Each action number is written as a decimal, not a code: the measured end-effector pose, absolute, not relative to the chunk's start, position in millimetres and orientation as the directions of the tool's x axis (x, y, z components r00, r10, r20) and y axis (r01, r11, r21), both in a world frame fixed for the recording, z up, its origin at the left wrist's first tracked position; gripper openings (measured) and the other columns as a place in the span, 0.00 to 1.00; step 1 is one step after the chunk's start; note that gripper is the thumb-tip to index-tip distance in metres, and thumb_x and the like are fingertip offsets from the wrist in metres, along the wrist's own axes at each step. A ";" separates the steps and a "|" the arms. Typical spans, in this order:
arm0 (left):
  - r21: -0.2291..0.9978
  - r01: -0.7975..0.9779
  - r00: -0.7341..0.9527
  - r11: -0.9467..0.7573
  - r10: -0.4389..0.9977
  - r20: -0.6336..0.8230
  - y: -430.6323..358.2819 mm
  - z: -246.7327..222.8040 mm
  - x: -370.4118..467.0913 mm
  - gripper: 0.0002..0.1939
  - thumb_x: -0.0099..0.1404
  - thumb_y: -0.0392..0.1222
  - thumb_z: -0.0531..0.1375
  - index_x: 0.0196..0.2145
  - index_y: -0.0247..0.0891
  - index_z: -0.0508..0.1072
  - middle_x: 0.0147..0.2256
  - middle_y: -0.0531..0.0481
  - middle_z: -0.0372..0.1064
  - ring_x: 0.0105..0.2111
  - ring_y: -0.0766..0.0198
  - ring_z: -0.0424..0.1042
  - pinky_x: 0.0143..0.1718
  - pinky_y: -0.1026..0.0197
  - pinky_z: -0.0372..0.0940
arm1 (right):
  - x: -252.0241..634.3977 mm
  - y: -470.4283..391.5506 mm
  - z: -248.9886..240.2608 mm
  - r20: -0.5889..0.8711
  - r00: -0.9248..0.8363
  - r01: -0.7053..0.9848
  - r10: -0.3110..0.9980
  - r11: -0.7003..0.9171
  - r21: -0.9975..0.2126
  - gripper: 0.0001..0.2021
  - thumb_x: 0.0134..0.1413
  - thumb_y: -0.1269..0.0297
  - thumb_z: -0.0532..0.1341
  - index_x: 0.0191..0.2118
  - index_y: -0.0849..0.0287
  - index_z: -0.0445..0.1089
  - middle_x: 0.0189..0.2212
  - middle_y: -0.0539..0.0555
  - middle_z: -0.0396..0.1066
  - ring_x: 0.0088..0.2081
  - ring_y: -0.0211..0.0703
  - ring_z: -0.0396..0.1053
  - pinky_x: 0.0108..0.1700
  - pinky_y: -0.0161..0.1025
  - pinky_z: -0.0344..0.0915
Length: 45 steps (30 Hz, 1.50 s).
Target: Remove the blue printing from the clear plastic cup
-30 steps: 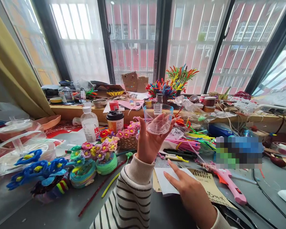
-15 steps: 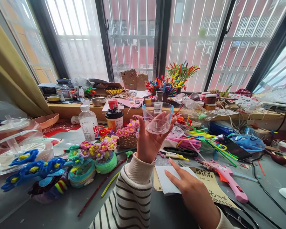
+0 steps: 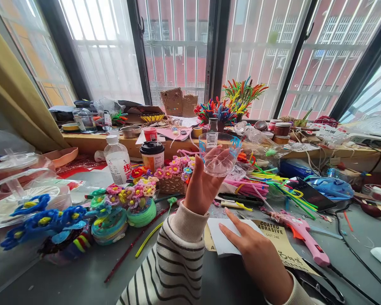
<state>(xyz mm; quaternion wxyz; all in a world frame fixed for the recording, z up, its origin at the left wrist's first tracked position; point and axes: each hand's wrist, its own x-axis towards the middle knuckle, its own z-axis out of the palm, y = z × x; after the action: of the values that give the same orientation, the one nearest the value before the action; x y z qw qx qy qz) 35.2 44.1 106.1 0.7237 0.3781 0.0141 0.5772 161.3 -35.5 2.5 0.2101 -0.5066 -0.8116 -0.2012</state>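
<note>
A clear plastic cup with blue print is held up by my left hand, whose fingers are behind and around it. My right hand lies with spread fingers on a white sheet, pressing on it lightly. Under that sheet and my hand is a tan sheet of abrasive paper marked "COATED ABRASIVE". To the right of the paper lies a pink glue gun. The striped sleeve of my left arm crosses the front of the desk.
On the left stand blue fuzzy flowers, a green pot, a water bottle and a lidded coffee cup. Colourful pipe cleaners lie behind the glue gun. Cables run along the right, and jars line the windowsill.
My left hand has moved a little to the right with the cup, which has turned so that more of its blue print shows. My right hand has stayed on the white sheet.
</note>
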 end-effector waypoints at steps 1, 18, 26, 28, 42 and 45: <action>0.563 -0.825 0.333 0.045 0.844 0.421 44.1 105.9 35.4 0.27 0.52 0.58 0.56 0.43 0.36 0.66 0.45 0.47 0.68 0.52 0.56 0.60 0.56 0.56 0.53 | 161.3 -35.5 2.7 0.543 -0.404 0.905 0.737 0.408 0.119 0.24 0.43 0.84 0.51 0.44 0.53 0.69 0.51 0.58 0.63 0.40 0.42 0.71 0.36 0.37 0.70; 0.552 -0.831 0.202 -0.070 0.886 0.417 32.7 112.2 43.4 0.23 0.51 0.55 0.60 0.40 0.38 0.67 0.42 0.51 0.69 0.48 0.57 0.65 0.52 0.56 0.59 | 161.5 -35.9 0.5 0.527 -0.414 0.903 0.742 0.406 0.138 0.26 0.41 0.84 0.50 0.44 0.53 0.68 0.52 0.58 0.61 0.41 0.42 0.70 0.37 0.36 0.70; 0.565 -0.812 0.133 -0.147 0.895 0.425 24.7 116.5 44.9 0.21 0.52 0.54 0.59 0.40 0.38 0.67 0.43 0.50 0.68 0.48 0.56 0.65 0.50 0.56 0.60 | 162.6 -35.8 2.6 0.506 -0.429 0.898 0.748 0.415 0.147 0.27 0.40 0.85 0.49 0.44 0.54 0.69 0.52 0.59 0.61 0.41 0.42 0.70 0.37 0.35 0.70; 0.571 -0.807 0.125 -0.153 0.900 0.417 25.4 115.7 44.6 0.21 0.52 0.54 0.59 0.40 0.38 0.67 0.43 0.50 0.68 0.49 0.56 0.64 0.50 0.56 0.60 | 162.6 -36.5 3.1 0.491 -0.431 0.897 0.757 0.417 0.144 0.28 0.39 0.85 0.49 0.45 0.54 0.68 0.52 0.59 0.61 0.42 0.42 0.70 0.37 0.36 0.70; 0.829 -0.479 0.059 -0.287 0.932 0.357 33.8 88.6 20.6 0.21 0.45 0.43 0.65 0.37 0.36 0.66 0.35 0.49 0.67 0.40 0.61 0.68 0.49 0.54 0.58 | 215.1 -31.4 20.7 0.746 -0.188 0.974 0.639 0.221 0.055 0.27 0.44 0.81 0.48 0.51 0.57 0.64 0.45 0.51 0.69 0.42 0.41 0.70 0.38 0.33 0.69; 0.875 -0.433 0.042 -0.217 0.965 0.260 39.9 57.0 14.8 0.28 0.41 0.43 0.67 0.40 0.37 0.61 0.38 0.46 0.66 0.40 0.60 0.68 0.48 0.51 0.59 | 218.6 -36.3 29.9 0.832 -0.100 0.986 0.545 0.167 0.008 0.30 0.40 0.83 0.49 0.52 0.57 0.63 0.46 0.51 0.69 0.40 0.43 0.71 0.34 0.32 0.69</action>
<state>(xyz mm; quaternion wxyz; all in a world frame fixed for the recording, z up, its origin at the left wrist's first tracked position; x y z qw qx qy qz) 14.8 39.9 57.0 0.5552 0.4610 0.2881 0.6295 218.6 -36.3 29.9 0.3585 -0.5672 -0.6747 -0.3074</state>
